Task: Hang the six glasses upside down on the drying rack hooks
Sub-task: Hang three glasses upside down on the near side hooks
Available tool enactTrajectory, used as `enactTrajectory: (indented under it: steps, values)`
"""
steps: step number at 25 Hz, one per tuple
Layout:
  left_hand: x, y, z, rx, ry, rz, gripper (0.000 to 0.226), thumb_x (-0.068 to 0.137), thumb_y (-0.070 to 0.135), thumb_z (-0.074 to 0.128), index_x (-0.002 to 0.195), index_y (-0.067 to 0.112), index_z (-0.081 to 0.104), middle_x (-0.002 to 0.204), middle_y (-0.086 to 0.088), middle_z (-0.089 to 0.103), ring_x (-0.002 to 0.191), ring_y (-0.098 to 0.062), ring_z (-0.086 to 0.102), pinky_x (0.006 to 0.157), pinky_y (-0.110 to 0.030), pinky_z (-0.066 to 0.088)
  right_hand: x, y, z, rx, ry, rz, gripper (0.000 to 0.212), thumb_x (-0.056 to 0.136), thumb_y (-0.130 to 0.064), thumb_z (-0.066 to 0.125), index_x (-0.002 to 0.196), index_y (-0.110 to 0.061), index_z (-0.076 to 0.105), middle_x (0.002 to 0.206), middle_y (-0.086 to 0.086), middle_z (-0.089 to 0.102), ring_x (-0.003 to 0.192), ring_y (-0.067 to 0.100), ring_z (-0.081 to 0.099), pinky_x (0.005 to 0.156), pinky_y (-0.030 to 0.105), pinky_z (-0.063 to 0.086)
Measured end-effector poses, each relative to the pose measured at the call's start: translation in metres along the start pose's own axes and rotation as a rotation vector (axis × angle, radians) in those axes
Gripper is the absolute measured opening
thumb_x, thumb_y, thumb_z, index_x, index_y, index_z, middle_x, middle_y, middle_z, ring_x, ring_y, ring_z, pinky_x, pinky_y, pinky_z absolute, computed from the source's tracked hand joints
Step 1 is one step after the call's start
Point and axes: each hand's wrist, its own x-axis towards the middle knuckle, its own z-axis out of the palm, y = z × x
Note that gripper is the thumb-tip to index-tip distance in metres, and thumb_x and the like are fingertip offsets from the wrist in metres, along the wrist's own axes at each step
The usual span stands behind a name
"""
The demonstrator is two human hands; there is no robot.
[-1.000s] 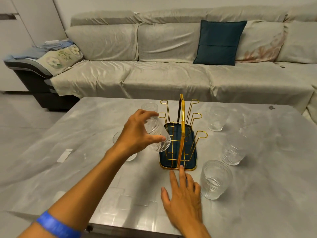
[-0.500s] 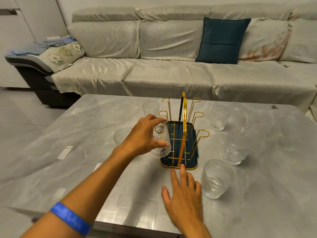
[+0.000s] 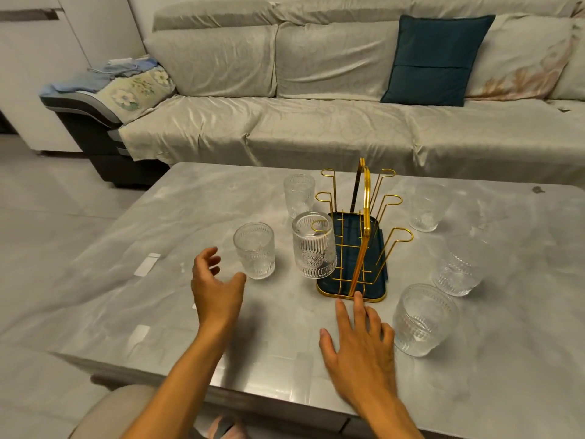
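A gold wire drying rack (image 3: pixel 364 223) with a dark blue tray stands mid-table. One ribbed clear glass (image 3: pixel 313 248) hangs upside down on the rack's near left hook. Two upright glasses stand left of the rack, a near one (image 3: pixel 254 250) and a far one (image 3: pixel 299 194). Three more stand on the right: a far one (image 3: pixel 425 207), a middle one (image 3: pixel 459 267) and a near one (image 3: pixel 421 320). My left hand (image 3: pixel 215 286) is open and empty, just left of the near left glass. My right hand (image 3: pixel 361 343) lies flat with fingertips touching the tray's front edge.
The grey marble-look table (image 3: pixel 158 280) has its front edge close to me. A beige covered sofa (image 3: pixel 285 128) with a dark teal cushion (image 3: pixel 433 61) runs behind it. A small dark speck (image 3: pixel 536 189) lies at the table's far right.
My left hand set the glass upside down on the near left hook, let go and pulled back left and toward me. My right hand stayed at the tray.
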Motion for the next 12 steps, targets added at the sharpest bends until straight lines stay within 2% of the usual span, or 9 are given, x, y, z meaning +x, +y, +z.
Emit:
enactTrajectory:
  steps: [2, 4, 6, 8, 12]
  values:
    - [0.010, -0.025, 0.007, 0.203, -0.173, -0.146, 0.084, 0.072, 0.006, 0.080, 0.140, 0.024, 0.034, 0.139, -0.008, 0.048, 0.128, -0.032, 0.043, 0.101, -0.049, 0.042, 0.000, 0.001, 0.000, -0.005, -0.004, -0.002, 0.073, 0.086, -0.065, 0.002, 0.149, -0.028, 0.008, 0.160, 0.007, -0.003, 0.141, 0.027, 0.008, 0.109, 0.045, 0.013]
    - [0.022, -0.032, 0.015, 0.329, -0.295, -0.102, 0.099, 0.066, 0.014, 0.086, 0.146, 0.021, 0.028, 0.145, -0.009, 0.047, 0.132, -0.034, 0.039, 0.108, -0.054, 0.035, 0.000, 0.001, -0.001, 0.001, 0.003, -0.003, 0.073, 0.087, -0.065, 0.003, 0.149, -0.028, 0.009, 0.160, 0.006, -0.003, 0.141, 0.027, 0.009, 0.109, 0.044, 0.014]
    - [0.037, -0.035, 0.021, 0.348, -0.313, -0.048, 0.094, 0.061, 0.024, 0.091, 0.140, 0.023, 0.040, 0.137, -0.008, 0.057, 0.125, -0.034, 0.048, 0.103, -0.056, 0.040, 0.000, 0.001, -0.002, 0.015, 0.011, 0.001, 0.072, 0.087, -0.064, 0.006, 0.150, -0.028, 0.013, 0.160, 0.006, -0.001, 0.141, 0.027, 0.011, 0.108, 0.044, 0.016]
    - [0.047, -0.037, 0.024, 0.394, -0.333, -0.004, 0.076, 0.058, 0.032, 0.092, 0.123, 0.024, 0.053, 0.124, -0.008, 0.066, 0.116, -0.034, 0.057, 0.098, -0.055, 0.043, 0.000, 0.001, -0.001, 0.035, 0.011, 0.003, 0.072, 0.088, -0.065, 0.007, 0.150, -0.028, 0.013, 0.160, 0.007, -0.002, 0.142, 0.027, 0.011, 0.109, 0.045, 0.015]
    - [0.050, -0.041, 0.027, 0.353, -0.344, 0.013, 0.072, 0.055, 0.044, 0.090, 0.116, 0.034, 0.054, 0.118, 0.001, 0.069, 0.113, -0.027, 0.060, 0.099, -0.050, 0.038, -0.001, 0.005, 0.003, 0.060, -0.017, -0.022, 0.074, 0.085, -0.069, -0.002, 0.149, -0.031, -0.007, 0.156, 0.003, -0.025, 0.142, 0.025, -0.014, 0.110, 0.043, -0.007]
